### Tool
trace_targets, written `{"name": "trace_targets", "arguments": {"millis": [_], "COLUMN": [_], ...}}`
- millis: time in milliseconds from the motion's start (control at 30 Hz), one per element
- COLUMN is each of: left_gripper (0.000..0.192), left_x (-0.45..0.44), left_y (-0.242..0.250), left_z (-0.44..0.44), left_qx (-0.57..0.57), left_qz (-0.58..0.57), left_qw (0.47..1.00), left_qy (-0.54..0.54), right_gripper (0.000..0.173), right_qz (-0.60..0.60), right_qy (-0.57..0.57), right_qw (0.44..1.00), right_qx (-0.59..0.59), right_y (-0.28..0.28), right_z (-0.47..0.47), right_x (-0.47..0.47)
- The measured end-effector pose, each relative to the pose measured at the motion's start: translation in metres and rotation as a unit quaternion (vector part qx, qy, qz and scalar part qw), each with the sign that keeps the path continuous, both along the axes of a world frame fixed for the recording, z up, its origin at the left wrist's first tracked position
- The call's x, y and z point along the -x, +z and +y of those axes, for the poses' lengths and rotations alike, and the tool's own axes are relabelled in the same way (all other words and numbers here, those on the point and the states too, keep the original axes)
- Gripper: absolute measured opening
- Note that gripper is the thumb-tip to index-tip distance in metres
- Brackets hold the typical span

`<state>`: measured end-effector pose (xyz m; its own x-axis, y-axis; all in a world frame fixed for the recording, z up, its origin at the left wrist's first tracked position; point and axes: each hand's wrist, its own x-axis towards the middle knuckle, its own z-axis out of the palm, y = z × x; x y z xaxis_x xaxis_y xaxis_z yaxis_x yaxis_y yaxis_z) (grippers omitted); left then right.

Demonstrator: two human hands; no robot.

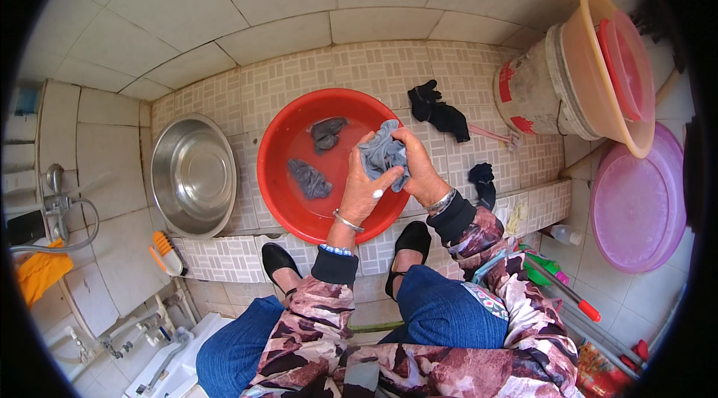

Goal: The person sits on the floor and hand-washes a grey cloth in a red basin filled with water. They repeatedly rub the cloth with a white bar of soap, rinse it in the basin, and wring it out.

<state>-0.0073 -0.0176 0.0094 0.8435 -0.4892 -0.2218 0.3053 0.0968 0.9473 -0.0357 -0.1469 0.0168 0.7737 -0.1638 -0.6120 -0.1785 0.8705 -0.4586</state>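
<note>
Over the right side of a red plastic basin (275, 202), a crumpled grey-blue cloth (383, 152) is bunched between both hands. My left hand (360, 188) grips it from the left, with a bit of white on the hand that looks like foam. From the right, my right hand (422, 171) has its fingers around the same cloth. Shallow water covers the basin's bottom. Two wet dark grey cloth pieces lie in it, one (327, 134) towards the back and another (309, 179) nearer the front left.
A stainless steel basin (193, 174) sits to the left. Black cloth items (440, 112) and a pink-handled tool (491, 134) lie to the right. Behind them stands a bucket (527, 95) topped with stacked basins (594, 61). An orange brush (165, 252) rests at the step's left end.
</note>
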Motion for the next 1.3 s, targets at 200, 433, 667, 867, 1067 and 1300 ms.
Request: {"name": "trace_targets", "arguments": {"millis": [200,433,667,867,1067,1300], "left_gripper": [0.034,0.035,0.038,0.039,0.043,0.049], "left_x": [-0.017,-0.047,-0.035,-0.040,-0.042,-0.048], "left_y": [-0.002,0.016,0.023,0.010,0.011,0.044], "left_z": [0.021,0.048,0.043,0.052,0.047,0.051], "left_qx": [0.076,0.186,0.143,0.106,0.119,0.085], "left_qz": [0.202,0.251,0.222,0.203,0.181,0.153], "left_qw": [0.976,0.950,0.963,0.973,0.976,0.984], "left_qy": [-0.020,0.031,-0.053,-0.015,0.012,-0.030], "right_gripper": [0.020,0.023,0.022,0.024,0.029,0.032], "right_qz": [-0.126,-0.037,-0.109,-0.164,-0.055,-0.076], "right_qy": [0.137,0.249,0.001,0.156,0.213,0.225], "right_qw": [0.981,0.959,0.990,0.961,0.824,0.858], "right_qx": [-0.050,0.132,0.086,0.156,0.523,0.455], "right_y": [-0.006,0.008,-0.008,0.028,0.052,0.047], "right_z": [-0.037,-0.049,-0.057,-0.068,-0.049,-0.050], "right_x": [0.011,0.023,0.020,0.020,-0.001,-0.011]}}
